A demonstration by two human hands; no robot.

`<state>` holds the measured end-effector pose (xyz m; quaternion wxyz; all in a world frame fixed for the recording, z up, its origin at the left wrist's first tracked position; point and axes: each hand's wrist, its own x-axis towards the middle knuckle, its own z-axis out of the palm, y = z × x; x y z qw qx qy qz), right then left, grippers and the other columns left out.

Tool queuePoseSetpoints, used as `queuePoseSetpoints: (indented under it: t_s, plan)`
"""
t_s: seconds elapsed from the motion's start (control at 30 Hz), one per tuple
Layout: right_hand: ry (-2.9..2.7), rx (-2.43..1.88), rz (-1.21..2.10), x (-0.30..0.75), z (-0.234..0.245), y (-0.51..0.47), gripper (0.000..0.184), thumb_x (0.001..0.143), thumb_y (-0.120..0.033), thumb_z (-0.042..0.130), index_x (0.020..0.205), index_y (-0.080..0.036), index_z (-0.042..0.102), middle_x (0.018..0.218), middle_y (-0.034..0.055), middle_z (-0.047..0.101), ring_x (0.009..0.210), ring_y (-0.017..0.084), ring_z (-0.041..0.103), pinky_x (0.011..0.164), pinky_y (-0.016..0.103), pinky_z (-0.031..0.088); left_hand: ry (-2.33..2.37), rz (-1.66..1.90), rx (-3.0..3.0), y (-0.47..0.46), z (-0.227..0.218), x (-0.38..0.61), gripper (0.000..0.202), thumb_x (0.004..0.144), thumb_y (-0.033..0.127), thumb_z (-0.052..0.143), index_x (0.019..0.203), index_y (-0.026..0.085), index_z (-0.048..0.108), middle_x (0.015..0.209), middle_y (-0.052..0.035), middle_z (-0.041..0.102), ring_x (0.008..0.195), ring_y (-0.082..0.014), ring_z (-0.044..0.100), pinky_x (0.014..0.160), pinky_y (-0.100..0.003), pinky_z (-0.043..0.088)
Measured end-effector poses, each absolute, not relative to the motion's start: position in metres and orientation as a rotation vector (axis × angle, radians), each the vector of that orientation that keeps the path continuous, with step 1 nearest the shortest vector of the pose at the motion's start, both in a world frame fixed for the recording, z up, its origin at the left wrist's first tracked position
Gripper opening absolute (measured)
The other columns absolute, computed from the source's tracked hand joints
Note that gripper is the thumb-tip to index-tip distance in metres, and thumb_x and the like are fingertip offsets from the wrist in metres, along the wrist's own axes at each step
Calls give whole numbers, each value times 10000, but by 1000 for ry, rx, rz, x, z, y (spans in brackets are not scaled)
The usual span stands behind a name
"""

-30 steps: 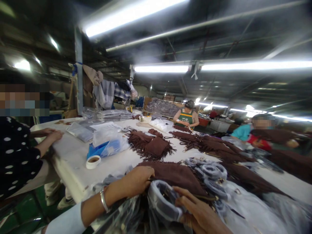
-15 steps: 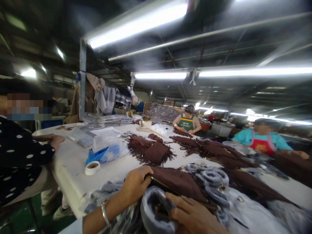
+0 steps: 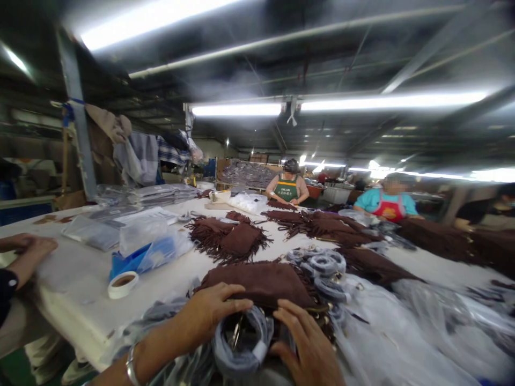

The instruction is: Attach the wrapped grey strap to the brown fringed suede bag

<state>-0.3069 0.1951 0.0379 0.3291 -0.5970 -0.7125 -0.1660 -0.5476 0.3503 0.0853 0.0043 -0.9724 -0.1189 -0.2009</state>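
A dark brown bag (image 3: 257,281) with a brass zipper lies on the table before me, its near side partly covered by my hands. In front of it stands a coiled strap (image 3: 241,354) wrapped in greyish plastic, a metal clasp showing inside the ring. My left hand (image 3: 213,311) reaches over the top of the coil, fingers stretched along the bag's near edge; its thumb is hidden. To the right of the coil my right hand (image 3: 308,343) is spread, fingertips by the bag's zipper edge and thumb near the coil.
More wrapped strap coils (image 3: 324,264) lie right of the bag, beside clear plastic (image 3: 382,332). Fringed brown bags (image 3: 235,236) are spread beyond. A tape roll (image 3: 123,284) and blue packaging (image 3: 132,260) sit left. Co-workers are across the table, and another person's hands (image 3: 34,252) are at left.
The view has turned right. My left hand has let go of the bag's zipper edge and moved over the coil. My right hand's fingers have come off the coil and spread.
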Motion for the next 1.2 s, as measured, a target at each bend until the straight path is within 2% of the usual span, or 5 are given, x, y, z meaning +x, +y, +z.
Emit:
queuePoseSetpoints:
  t_s: [0.17,0.63,0.77,0.83,1.2]
  plan:
    - [-1495,-1824,-412,-311,10,193,181,927,-392,549,1027,-242,524,914,53,684,809,239,689,653,319,529,-367,-603,-3015,348,85,-542,595,841,17,468,1306,384,529,1310,-46,582,1061,-235,591,875,-375,526]
    - [-1374,-2227,-821,-279,43,185,145,922,-244,458,792,-234,521,696,37,631,624,247,629,576,355,427,-460,-462,-2993,347,79,-538,483,908,98,462,1282,398,519,1310,-7,586,1046,-256,579,831,-414,550]
    - [-1634,-1860,-1094,-298,45,185,268,916,-235,426,1106,-158,599,1123,156,672,978,289,650,792,412,488,-458,-450,-2987,345,81,-539,465,910,120,471,1268,411,525,1297,6,591,1010,-255,584,809,-406,546]
    - [-1917,-1452,-1142,-325,36,191,312,917,-246,457,1194,-204,595,1225,86,659,1089,243,619,889,361,475,-467,-453,-2993,345,82,-539,452,913,145,484,1275,414,521,1305,2,586,1013,-254,584,817,-400,541]
    - [-1894,-956,-1048,-370,16,211,313,961,-86,432,793,-241,647,653,-81,685,715,80,668,1159,312,255,-647,-711,-3081,345,87,-535,559,867,33,413,1315,358,491,1268,-17,568,1074,-204,585,911,-337,503]
